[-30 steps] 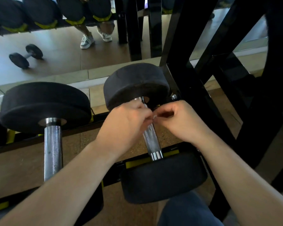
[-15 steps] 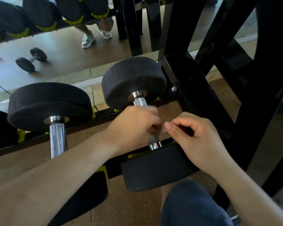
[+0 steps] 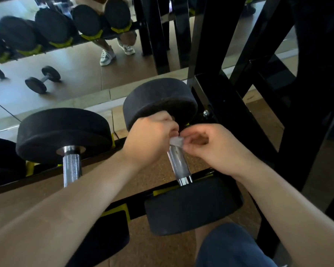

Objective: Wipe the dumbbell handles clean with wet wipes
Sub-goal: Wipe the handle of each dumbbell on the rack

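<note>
A black dumbbell (image 3: 193, 205) rests on the low rack, its knurled steel handle (image 3: 178, 164) running toward me. My left hand (image 3: 148, 139) is wrapped round the far end of that handle, close to the far weight head (image 3: 158, 99). A small white wet wipe (image 3: 176, 141) sticks out between my left fingers and my right hand (image 3: 208, 149), whose fingertips pinch its edge. The part of the handle under my left hand is hidden. A second dumbbell (image 3: 64, 132) sits to the left, its handle (image 3: 72, 166) bare.
Black rack uprights (image 3: 258, 93) rise close on the right. A mirror (image 3: 66, 60) behind the rack reflects stored dumbbells, a loose dumbbell on the floor and a person's legs. My knee in dark shorts (image 3: 229, 247) is at the bottom. Yellow cradle pads (image 3: 116, 211) line the rail.
My left hand slid down the handle toward the near head and has come back up to the far end. The white wipe now shows between my two hands.
</note>
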`<state>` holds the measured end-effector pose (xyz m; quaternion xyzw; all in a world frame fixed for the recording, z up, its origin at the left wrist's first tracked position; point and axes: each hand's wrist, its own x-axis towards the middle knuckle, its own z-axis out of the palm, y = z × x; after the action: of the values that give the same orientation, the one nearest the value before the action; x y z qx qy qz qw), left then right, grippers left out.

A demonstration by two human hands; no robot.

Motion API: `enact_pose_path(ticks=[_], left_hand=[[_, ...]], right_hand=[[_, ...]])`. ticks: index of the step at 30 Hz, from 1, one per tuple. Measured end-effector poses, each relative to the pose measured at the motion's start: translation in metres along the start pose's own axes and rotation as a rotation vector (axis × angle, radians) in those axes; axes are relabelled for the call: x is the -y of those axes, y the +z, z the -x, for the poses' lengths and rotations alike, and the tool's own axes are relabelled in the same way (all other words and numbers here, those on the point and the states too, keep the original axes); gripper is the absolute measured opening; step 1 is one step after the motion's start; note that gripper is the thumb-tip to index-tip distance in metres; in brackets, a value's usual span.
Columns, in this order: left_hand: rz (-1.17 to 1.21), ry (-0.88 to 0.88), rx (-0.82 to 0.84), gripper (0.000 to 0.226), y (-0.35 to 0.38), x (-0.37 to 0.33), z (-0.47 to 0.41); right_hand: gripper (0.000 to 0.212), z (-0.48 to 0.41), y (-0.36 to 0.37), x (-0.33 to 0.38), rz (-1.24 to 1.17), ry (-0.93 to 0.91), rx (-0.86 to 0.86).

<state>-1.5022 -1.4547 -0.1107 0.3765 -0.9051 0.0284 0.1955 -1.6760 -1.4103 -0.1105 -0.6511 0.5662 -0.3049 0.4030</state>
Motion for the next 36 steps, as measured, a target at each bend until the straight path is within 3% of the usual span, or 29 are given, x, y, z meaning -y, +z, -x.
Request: enact_pose_path(ticks=[3, 8, 12, 15, 18, 25, 28, 32, 36], left_hand=[[-0.015, -0.075, -0.093, 0.006, 0.002, -0.001, 0.001], [0.169, -0.221, -0.128, 0.011, -0.007, 0.004, 0.013], [-0.065, -0.204, -0.110, 0.021, -0.003, 0.009, 0.005], [-0.164, -0.190, -0.061, 0.004, -0.006, 0.000, 0.004], [-0.067, -0.211, -0.006, 0.011, -0.010, -0.005, 0.011], [-0.061, -0.419, 0.001, 0.018, -0.018, -0.004, 0.000], [0.049, -0.599, 0.002, 0.012, -0.014, -0.008, 0.002], [0.316, -0.724, 0.124, 0.012, -0.007, -0.018, 0.023], [0.491, -0.837, -0.122, 0.022, -0.001, -0.014, 0.020]], right_hand=[[0.014, -0.022, 0.007, 0.004, 0.055, -0.044, -0.096], [0.012, -0.042, 0.014, -0.001, 0.131, -0.129, -0.211], [0.008, -0.056, 0.018, 0.004, 0.236, -0.241, -0.357], [0.008, -0.050, 0.013, 0.007, 0.245, -0.131, -0.252], [0.011, -0.039, 0.009, 0.006, 0.209, -0.069, -0.121], [0.010, -0.053, 0.020, 0.015, 0.264, -0.188, -0.251], [0.009, -0.046, 0.014, 0.018, 0.343, -0.189, -0.115], [0.011, -0.033, 0.004, 0.018, 0.366, -0.182, 0.081], [0.007, -0.041, 0.007, 0.016, 0.329, -0.203, -0.015]])
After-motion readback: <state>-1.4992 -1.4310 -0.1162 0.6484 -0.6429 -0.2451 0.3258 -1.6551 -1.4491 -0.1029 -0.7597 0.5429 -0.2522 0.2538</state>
